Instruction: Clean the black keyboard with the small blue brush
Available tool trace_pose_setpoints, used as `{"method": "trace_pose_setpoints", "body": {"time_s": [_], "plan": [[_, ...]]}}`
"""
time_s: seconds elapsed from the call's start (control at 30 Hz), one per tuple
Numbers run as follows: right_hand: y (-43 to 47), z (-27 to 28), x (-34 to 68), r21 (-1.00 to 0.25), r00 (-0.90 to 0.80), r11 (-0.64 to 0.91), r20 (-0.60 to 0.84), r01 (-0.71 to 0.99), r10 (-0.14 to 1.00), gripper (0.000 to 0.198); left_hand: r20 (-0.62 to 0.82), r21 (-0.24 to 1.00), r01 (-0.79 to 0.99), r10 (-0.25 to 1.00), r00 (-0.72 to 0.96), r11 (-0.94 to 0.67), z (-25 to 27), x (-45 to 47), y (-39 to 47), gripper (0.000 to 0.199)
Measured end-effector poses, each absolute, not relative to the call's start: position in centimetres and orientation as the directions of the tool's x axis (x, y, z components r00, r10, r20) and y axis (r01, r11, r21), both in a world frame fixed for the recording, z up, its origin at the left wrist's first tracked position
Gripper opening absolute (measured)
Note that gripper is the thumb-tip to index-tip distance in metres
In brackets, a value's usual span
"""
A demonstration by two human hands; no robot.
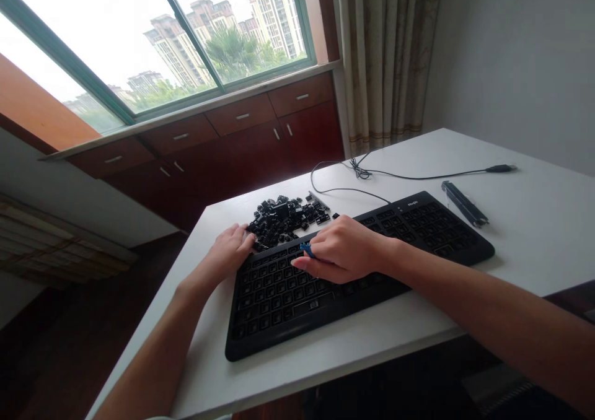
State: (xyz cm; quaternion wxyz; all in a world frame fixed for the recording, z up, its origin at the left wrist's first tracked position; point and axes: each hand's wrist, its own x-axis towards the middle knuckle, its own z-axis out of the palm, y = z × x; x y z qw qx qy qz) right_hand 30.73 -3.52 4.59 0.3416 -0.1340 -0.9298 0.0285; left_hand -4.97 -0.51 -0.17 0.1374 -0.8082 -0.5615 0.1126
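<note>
A black keyboard (pixel 279 327) lies at a slant on the white table, its key sockets bare of caps. Over its upper middle, my right hand (pixel 341 249) is closed around a small blue tool (pixel 305 249); only the tool's end shows, so its exact kind is unclear. My left hand (pixel 230 246) rests at the keyboard's upper left corner, fingers stretched toward a heap of loose black keycaps (pixel 279 218). Its fingertips touch the heap's left edge, and I see nothing held in it. My right hand and forearm hide part of the keyboard's middle.
The keyboard's cable (pixel 418 177), bundled partway, runs across the back of the white table (pixel 525 234) to a plug (pixel 501 168). A dark narrow object in clear wrapping (pixel 465 204) lies right of the keyboard. Beyond stand cabinets (pixel 242 153) under a window.
</note>
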Motion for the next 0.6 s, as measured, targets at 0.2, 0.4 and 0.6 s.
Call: {"method": "trace_pose_setpoints", "body": {"time_s": [0.2, 0.4, 0.6], "plan": [[-3.55, 4.72, 30.74, -0.143, -0.739, 0.964, 0.62, 0.225, 0.264, 0.051, -0.052, -0.327, 0.882, 0.938, 0.343, -0.34, 0.4, -4.53, -0.66, 0.044], [-3.57, 4.73, 30.76, -0.143, -0.734, 0.962, 0.623, 0.233, 0.271, 0.053, 0.004, -0.303, 0.892, 0.935, 0.353, -0.336, -0.14, -4.91, -0.55, 0.039], [-3.68, 4.89, 30.74, -0.146, -0.75, 0.958, 0.598, 0.246, 0.283, 0.056, 0.022, -0.277, 0.906, 0.941, 0.338, -0.319, -0.38, -5.14, -0.5, 0.041]]}}
